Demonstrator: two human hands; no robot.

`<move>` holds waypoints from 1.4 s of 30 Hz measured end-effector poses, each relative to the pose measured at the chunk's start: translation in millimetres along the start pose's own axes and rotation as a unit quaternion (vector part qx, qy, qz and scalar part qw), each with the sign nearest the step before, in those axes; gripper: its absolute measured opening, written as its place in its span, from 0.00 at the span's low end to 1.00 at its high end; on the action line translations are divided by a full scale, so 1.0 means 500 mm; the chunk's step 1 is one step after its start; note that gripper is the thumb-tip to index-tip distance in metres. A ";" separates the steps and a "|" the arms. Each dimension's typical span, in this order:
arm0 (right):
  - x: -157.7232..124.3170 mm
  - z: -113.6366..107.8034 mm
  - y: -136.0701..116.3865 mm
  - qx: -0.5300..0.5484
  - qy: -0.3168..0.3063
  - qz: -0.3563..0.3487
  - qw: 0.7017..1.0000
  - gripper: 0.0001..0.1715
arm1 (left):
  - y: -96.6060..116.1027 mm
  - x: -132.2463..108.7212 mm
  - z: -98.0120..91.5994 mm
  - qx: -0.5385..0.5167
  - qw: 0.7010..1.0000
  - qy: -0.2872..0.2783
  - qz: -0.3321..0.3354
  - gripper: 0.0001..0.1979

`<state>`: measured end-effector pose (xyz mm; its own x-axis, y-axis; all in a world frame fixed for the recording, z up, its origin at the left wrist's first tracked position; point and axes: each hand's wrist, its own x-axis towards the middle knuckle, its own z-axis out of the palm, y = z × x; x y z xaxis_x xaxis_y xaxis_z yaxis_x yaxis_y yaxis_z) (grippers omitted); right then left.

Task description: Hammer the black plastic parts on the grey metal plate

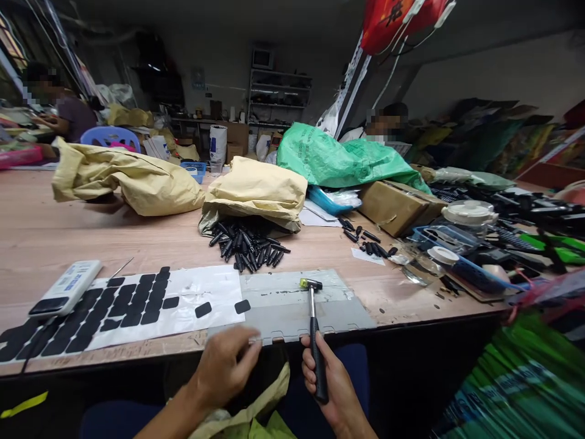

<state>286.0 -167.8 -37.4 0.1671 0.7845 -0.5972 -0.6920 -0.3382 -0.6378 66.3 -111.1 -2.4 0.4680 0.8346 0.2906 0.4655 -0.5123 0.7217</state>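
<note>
My right hand (336,381) is wrapped around the black grip of a small mallet (312,311). The mallet points away from me, its yellow-and-black head over a grey board (283,305) at the table's front edge. Beside it, my left hand (226,363) hovers just in front of the table edge, fingers bent and smeared by motion; whether it holds anything is hidden. Below my hands lies the rim of an open yellowish bag (269,390). A pile of black pen-shaped parts (247,247) spills from a cream sack (258,186) beyond the board.
Left of the board, a white sheet (183,314) bears rows of black rounded stickers (132,305), with a white device (68,286) alongside. Another cream sack (132,177), a green sack (347,158), a cardboard box (395,207) and jars (443,256) stand around. Two people sit farther back.
</note>
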 end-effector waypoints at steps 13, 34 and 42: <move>-0.002 -0.007 0.003 0.009 -0.002 0.012 1.000 0.30 | -0.076 0.300 -0.009 0.210 0.935 0.040 -0.282 0.17; -0.003 -0.002 0.003 -0.007 0.014 0.005 1.000 0.31 | -0.064 0.203 -0.063 0.055 0.994 -0.066 -0.072 0.08; 0.000 -0.003 -0.001 -0.017 0.013 0.009 1.000 0.31 | -0.060 0.207 0.018 0.081 0.987 -0.132 0.034 0.08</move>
<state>287.2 -168.2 -38.0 0.1728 0.7643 -0.6213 -0.6709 -0.3705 -0.6424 107.8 -11.1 0.5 0.6715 0.7265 0.1457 0.5307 -0.6087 0.5898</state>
